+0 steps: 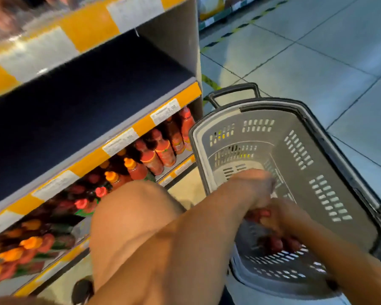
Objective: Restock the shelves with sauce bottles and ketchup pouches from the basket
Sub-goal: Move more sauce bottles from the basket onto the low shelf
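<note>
A grey plastic basket (299, 150) with a dark rim stands on the floor to the right of the shelf unit. Both my hands reach into its near end. My left hand (254, 188) has its fingers curled down over a red item (259, 213); blur hides whether that is a bottle or a pouch. Just below it, my right hand (283, 219) has bent fingers deep in the basket by more reddish shapes (280, 243), and its grip is unclear. Red sauce bottles (161, 153) with red and orange caps fill the lower shelf. The dark shelf (86, 102) above holds nothing visible.
My bare knee (130, 219) is raised between the lower shelf and the basket. Yellow and white price strips (121, 142) edge the shelves. The basket's pull handle (235, 89) points away over the tiled floor (317, 51). Another shelf base (218, 16) lies far off.
</note>
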A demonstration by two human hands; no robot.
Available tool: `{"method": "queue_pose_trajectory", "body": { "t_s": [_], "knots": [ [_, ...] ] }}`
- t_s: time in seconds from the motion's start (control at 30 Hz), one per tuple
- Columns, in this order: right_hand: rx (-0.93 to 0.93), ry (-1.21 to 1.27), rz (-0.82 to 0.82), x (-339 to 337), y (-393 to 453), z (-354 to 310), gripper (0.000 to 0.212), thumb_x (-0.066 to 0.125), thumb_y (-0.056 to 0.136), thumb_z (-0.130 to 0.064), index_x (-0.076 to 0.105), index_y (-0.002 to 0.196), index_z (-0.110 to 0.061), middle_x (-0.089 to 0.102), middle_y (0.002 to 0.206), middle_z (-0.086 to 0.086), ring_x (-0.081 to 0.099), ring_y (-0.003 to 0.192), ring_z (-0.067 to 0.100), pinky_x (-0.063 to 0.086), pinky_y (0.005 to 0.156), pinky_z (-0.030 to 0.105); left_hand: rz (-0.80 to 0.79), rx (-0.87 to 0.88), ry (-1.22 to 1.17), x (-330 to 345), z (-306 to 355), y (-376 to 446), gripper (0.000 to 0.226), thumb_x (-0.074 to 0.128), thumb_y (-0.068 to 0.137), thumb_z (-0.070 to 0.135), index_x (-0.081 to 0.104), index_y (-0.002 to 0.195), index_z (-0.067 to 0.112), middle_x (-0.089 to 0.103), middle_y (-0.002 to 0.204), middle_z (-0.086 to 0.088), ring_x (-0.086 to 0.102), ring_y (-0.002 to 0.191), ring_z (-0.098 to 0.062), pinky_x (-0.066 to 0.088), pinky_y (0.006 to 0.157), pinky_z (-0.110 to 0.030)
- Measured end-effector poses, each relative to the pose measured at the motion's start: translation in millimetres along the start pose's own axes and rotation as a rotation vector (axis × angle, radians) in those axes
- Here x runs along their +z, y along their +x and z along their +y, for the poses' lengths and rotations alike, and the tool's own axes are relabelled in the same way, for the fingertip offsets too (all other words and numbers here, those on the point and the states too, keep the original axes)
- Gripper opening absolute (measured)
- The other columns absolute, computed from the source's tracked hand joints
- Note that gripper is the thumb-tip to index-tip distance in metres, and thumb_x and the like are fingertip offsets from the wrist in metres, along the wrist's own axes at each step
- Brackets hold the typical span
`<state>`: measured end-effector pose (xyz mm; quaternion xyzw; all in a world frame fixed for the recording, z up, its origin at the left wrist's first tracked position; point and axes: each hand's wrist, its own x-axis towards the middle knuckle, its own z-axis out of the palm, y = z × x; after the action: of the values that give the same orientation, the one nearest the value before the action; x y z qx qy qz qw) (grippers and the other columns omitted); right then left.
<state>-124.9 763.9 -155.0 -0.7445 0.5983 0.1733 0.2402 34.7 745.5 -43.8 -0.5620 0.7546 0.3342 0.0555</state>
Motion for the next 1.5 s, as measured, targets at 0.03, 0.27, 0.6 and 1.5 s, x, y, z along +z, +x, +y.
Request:
{"method": "queue_pose_trajectory", "body": {
  "t_s": [0.03, 0.27, 0.6, 1.5],
  "knots": [
    [-0.002, 0.002, 0.049, -10, -4, 1, 0.05, 0.054, 0.073, -0.071, 0.067, 0.095, -0.028, 0.07, 0.091, 0.001, 0.07, 0.087, 0.024, 0.05, 0.067, 0.032, 0.076, -0.002, -0.054, -9, -2, -9, 0.02, 0.068, 0.088, 0.016, 0.069, 0.106, 0.022, 0.07, 0.112, -0.008, 0.066, 0.104, -0.032, 0.053, 0.079, -0.035],
    [-0.122, 0.256, 0.465, -88, -45, -33, 0.03, 0.072, 0.084, -0.036, 0.061, 0.062, -0.019, 0.056, 0.051, -0.001, 0.057, 0.053, 0.023, 0.045, 0.053, 0.038, 0.619, 0.082, -0.396, -70, -23, -101, 0.018, 0.074, 0.088, 0.02, 0.071, 0.106, 0.022, 0.073, 0.102, 0.001, 0.066, 0.103, -0.026, 0.05, 0.085, -0.033],
    [-0.468, 0.744, 0.771, -181, -124, -172, 0.009, 0.071, 0.085, -0.033, 0.075, 0.08, -0.027, 0.071, 0.07, -0.021, 0.063, 0.062, -0.004, 0.044, 0.06, 0.006, 1.335, 0.182, -0.643, -110, -109, -342, 0.02, 0.074, 0.092, 0.015, 0.071, 0.112, 0.018, 0.072, 0.102, 0.008, 0.07, 0.088, -0.013, 0.06, 0.083, -0.042],
    [-0.984, 0.656, 0.103, -86, -229, -527, 0.008, 0.069, 0.087, -0.025, 0.076, 0.089, -0.021, 0.074, 0.069, 0.006, 0.075, 0.061, 0.022, 0.063, 0.057, 0.045, 2.006, -0.911, -0.636, 141, -241, -614, 0.03, 0.078, 0.082, 0.046, 0.071, 0.109, 0.036, 0.074, 0.092, 0.016, 0.073, 0.077, -0.006, 0.06, 0.069, -0.027]
  ]
}}
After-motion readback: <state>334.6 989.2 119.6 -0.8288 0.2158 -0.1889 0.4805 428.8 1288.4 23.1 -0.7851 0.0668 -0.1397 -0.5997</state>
